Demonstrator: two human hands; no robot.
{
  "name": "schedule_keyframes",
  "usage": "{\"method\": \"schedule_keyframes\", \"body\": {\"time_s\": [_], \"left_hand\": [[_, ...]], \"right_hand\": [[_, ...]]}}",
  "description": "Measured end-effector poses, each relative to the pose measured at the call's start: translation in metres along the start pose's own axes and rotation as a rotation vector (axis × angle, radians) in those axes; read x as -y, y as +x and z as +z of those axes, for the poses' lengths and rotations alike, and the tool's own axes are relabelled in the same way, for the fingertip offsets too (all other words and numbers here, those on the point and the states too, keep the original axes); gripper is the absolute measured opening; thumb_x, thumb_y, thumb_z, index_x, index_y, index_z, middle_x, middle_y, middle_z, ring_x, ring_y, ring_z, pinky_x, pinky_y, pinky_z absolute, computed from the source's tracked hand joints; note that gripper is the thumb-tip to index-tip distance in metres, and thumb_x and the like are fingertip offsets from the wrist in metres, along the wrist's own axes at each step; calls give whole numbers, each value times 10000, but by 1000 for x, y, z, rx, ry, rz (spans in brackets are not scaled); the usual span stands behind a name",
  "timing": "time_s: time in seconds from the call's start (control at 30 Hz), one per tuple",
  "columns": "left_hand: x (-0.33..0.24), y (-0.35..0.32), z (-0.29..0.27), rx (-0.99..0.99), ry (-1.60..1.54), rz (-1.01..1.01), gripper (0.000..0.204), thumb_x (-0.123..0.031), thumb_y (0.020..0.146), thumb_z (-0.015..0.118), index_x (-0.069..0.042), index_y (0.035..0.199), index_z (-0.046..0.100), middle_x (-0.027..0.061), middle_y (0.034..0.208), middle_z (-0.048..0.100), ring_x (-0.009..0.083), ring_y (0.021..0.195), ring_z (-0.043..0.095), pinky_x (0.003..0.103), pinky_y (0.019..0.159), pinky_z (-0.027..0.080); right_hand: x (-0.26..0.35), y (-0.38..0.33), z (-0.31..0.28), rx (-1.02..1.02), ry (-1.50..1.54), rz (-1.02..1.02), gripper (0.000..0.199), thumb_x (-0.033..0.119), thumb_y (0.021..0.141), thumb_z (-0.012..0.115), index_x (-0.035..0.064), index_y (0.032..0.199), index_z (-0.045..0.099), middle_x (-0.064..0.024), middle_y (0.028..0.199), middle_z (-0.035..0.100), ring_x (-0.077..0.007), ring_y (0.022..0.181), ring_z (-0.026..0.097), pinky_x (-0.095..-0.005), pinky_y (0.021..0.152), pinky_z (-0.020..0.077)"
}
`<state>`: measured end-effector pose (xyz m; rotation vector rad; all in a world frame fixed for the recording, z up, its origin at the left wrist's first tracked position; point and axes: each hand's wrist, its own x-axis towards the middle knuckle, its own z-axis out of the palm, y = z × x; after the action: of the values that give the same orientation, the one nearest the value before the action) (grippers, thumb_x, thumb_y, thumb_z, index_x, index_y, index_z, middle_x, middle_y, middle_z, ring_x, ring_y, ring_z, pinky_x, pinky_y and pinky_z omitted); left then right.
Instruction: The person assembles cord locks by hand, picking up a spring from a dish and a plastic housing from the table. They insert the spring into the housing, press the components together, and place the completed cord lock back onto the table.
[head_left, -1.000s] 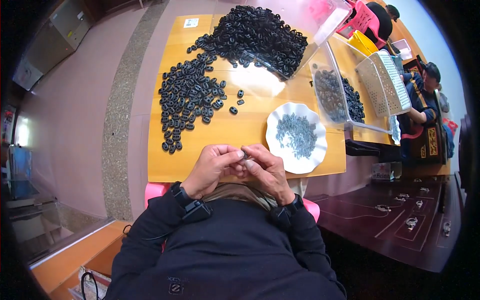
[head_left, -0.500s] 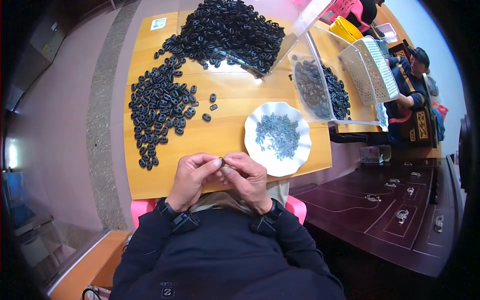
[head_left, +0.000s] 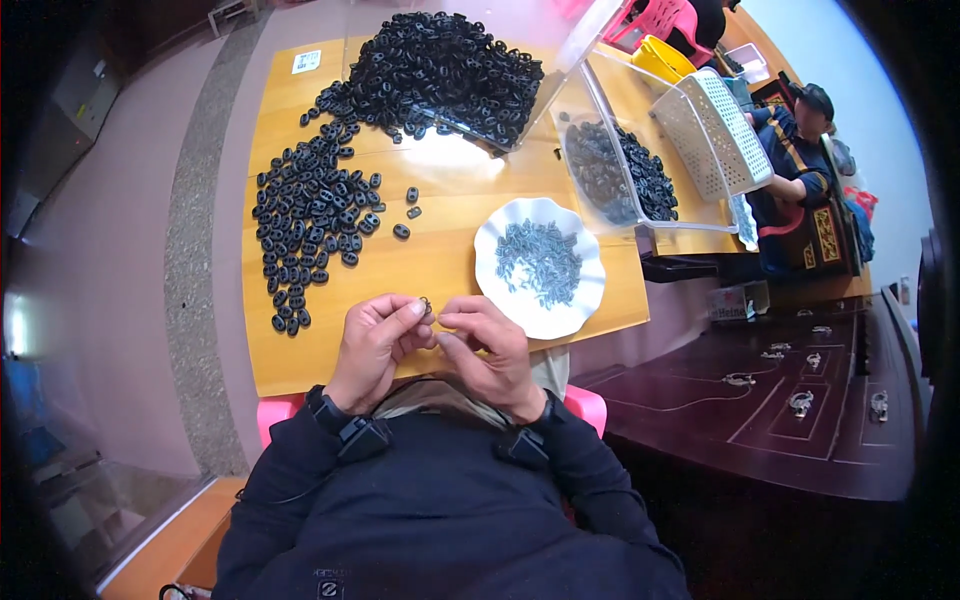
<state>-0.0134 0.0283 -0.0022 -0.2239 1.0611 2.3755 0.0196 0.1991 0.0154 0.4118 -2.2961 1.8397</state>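
Observation:
My left hand [head_left: 372,348] is closed in a pinch, with a small dark piece with a hole [head_left: 426,303] between thumb and fingertip. Close beside it, my right hand [head_left: 490,352] has its thumb and forefinger apart, and nothing shows between them. Just beyond the right hand, a white scalloped plate [head_left: 588,262] holds many small, thin grey pieces [head_left: 540,262] that look like springs. A spread of black oval two-hole pieces [head_left: 310,205] lies on the wooden table [head_left: 420,240] to the left. Their kind resembles cord locks.
A big heap of black pieces [head_left: 440,75] spills from a clear bin at the far side. To the right stand another clear box [head_left: 690,232] with black pieces and a white perforated basket [head_left: 715,130]. Another person [head_left: 795,150] sits beyond, near a yellow bowl [head_left: 662,60].
My right fingertips have come away from the small piece, opening a gap between my hands. The piece stays in my left fingers. The view has shifted slightly.

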Motion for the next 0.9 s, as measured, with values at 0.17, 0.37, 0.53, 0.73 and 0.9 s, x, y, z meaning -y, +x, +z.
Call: {"method": "schedule_keyframes", "body": {"time_s": [0.17,0.37,0.53,0.73,0.9], "left_hand": [[-1,-5,-1,-20,44,0,142,-121,924,604,14,954,634,72,850,659,119,719,635,270,705,557],[-1,-8,5,24,104,-10,143,-142,920,616,-1,940,636,58,844,654,111,717,630,268,702,556],[0,-10,5,32,123,-7,136,-149,921,612,-15,922,635,46,838,645,102,716,619,267,700,553],[0,-11,3,38,128,-8,142,-149,921,612,-9,926,636,47,839,644,99,720,617,260,703,550],[-1,-12,5,34,128,-10,146,-147,922,610,-4,935,636,49,845,645,100,720,618,257,706,551]], "right_hand": [[25,16,-44,-71,-543,-214,178,-66,763,690,13,916,643,-129,859,642,-227,663,640,-295,554,503],[11,19,-91,73,-922,35,152,87,799,677,49,945,672,-103,921,639,-296,763,643,-365,661,503],[4,20,-89,102,-1012,117,146,135,815,658,72,944,683,-82,939,622,-310,842,633,-405,721,493],[-10,24,-90,156,-1027,58,110,141,851,595,94,922,665,-95,921,607,-337,770,635,-430,673,507],[-17,24,-90,165,-1026,-1,88,132,875,559,62,848,605,-120,902,581,-358,741,621,-448,640,500]]}}
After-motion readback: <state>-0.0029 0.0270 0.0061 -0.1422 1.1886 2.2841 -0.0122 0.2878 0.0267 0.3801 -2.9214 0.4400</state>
